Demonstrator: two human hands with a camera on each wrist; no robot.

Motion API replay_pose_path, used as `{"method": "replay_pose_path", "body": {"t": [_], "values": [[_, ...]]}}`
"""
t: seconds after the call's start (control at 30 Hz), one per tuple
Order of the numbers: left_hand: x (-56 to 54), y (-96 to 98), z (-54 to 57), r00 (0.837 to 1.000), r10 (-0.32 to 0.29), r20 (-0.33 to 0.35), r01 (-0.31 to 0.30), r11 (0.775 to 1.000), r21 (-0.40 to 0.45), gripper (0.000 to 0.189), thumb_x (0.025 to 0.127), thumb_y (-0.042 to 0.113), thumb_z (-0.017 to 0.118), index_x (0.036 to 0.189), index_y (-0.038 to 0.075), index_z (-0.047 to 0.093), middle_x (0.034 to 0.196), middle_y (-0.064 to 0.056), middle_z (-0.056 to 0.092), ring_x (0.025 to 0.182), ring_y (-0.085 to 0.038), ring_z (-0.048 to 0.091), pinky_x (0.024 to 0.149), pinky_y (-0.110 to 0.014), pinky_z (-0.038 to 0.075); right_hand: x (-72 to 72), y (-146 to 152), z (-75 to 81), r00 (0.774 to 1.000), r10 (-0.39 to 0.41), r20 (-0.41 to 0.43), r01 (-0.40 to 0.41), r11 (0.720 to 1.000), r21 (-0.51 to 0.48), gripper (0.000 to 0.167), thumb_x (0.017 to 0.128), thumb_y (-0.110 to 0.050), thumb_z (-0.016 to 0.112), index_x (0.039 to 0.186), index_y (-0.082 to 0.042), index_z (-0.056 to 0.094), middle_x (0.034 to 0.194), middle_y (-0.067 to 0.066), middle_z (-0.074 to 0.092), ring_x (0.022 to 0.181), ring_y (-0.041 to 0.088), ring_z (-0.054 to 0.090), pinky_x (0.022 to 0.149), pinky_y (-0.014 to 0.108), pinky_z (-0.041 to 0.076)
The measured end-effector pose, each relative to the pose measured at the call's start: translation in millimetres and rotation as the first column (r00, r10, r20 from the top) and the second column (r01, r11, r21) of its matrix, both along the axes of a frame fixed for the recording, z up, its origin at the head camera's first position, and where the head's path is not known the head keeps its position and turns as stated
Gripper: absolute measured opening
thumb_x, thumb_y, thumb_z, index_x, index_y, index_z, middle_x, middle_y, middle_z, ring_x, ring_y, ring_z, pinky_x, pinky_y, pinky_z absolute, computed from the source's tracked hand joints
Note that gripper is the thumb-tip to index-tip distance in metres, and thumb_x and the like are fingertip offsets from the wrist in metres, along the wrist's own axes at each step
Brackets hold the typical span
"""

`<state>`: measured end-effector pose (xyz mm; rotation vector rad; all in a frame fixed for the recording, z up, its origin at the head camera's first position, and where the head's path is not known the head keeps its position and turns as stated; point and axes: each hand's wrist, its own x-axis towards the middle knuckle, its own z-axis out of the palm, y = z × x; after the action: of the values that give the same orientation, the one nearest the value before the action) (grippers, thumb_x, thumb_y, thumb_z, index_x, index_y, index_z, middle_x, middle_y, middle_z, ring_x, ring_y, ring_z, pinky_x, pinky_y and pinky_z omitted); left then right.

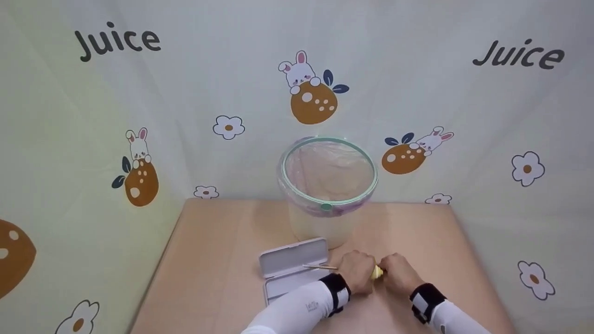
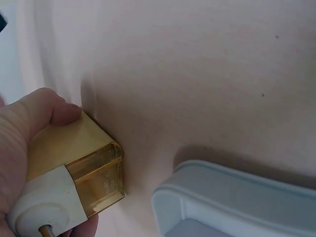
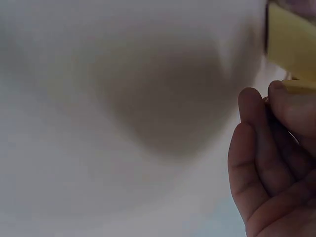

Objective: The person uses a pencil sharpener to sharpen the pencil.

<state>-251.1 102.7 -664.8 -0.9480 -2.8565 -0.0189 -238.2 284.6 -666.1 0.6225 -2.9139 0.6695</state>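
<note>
My left hand (image 1: 356, 270) grips a yellow pencil sharpener (image 2: 66, 143) with a see-through amber drawer and a white round front. A pencil (image 1: 319, 266) is inserted in that front and sticks out to the left, past the hand. My right hand (image 1: 402, 273) is on the sharpener's other side. In the right wrist view its thumb and fingertips pinch a small yellow part (image 3: 298, 86) beside the sharpener body, apparently the crank handle; most of it is hidden. To the left lies an open pale grey pencil case (image 1: 294, 256), its lid raised, partly covered by my left forearm.
Behind the hands stands a pale bin (image 1: 320, 227) with a green rim and a clear bag lining it. Printed cloth walls (image 1: 222, 83) close in the back and both sides of the tan table (image 1: 218, 250).
</note>
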Motion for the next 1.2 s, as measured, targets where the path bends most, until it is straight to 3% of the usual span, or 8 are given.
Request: {"method": "replay_pose_path", "body": {"t": [0.07,0.27,0.5,0.73,1.2], "values": [[1.5,0.4,-1.3,1.0,0.006,-0.008,-0.006,1.0,0.004,0.034,0.069,0.039,0.097,0.086,0.024,0.07,0.08,0.008,0.072,0.072,-0.015,0.066,0.058,-0.031,0.054,6.0,-0.5,-7.8,1.0,0.002,0.024,-0.001,1.0,-0.025,0.03,0.078,0.013,0.072,0.063,-0.013,0.07,0.063,-0.011,0.06,0.062,-0.002,0.044,0.058,0.022,0.041],[4.4,3.6,-1.3,0.999,0.034,-0.042,-0.035,0.999,-0.007,0.038,0.068,0.044,0.099,0.085,0.025,0.07,0.08,0.008,0.072,0.072,-0.014,0.066,0.058,-0.032,0.054,22.4,0.9,-14.9,1.0,0.016,0.015,-0.015,0.996,-0.083,0.022,0.089,-0.007,0.089,0.07,-0.013,0.079,0.065,-0.009,0.067,0.063,-0.005,0.045,0.059,0.021,0.041],[5.6,5.3,3.0,0.998,0.034,-0.045,-0.035,0.999,-0.03,0.038,0.068,0.047,0.098,0.085,0.025,0.072,0.08,0.008,0.074,0.072,-0.014,0.066,0.057,-0.032,0.053,36.0,2.9,-8.7,0.995,0.097,0.031,-0.095,0.994,-0.061,0.023,0.091,-0.006,0.088,0.073,-0.016,0.08,0.068,-0.012,0.065,0.065,-0.006,0.043,0.06,0.02,0.04],[4.5,4.9,2.7,0.998,0.028,-0.059,-0.027,0.999,0.023,0.036,0.07,0.052,0.096,0.077,0.025,0.072,0.074,0.007,0.073,0.067,-0.016,0.068,0.054,-0.034,0.054,42.9,2.4,-1.0,0.991,0.12,0.065,-0.117,0.992,-0.048,0.02,0.087,0.002,0.087,0.077,-0.014,0.079,0.073,-0.008,0.07,0.068,-0.005,0.049,0.062,0.022,0.044],[4.1,1.5,1.6,0.997,0.045,-0.061,-0.044,0.999,0.03,0.036,0.073,0.052,0.094,0.079,0.025,0.072,0.076,0.007,0.074,0.07,-0.016,0.068,0.058,-0.033,0.056,42.3,0.6,23.3,0.967,0.158,0.197,-0.168,0.985,0.034,0.02,0.095,0.003,0.078,0.087,-0.014,0.084,0.071,-0.004,0.071,0.063,-0.004,0.045,0.061,0.02,0.04]]}}
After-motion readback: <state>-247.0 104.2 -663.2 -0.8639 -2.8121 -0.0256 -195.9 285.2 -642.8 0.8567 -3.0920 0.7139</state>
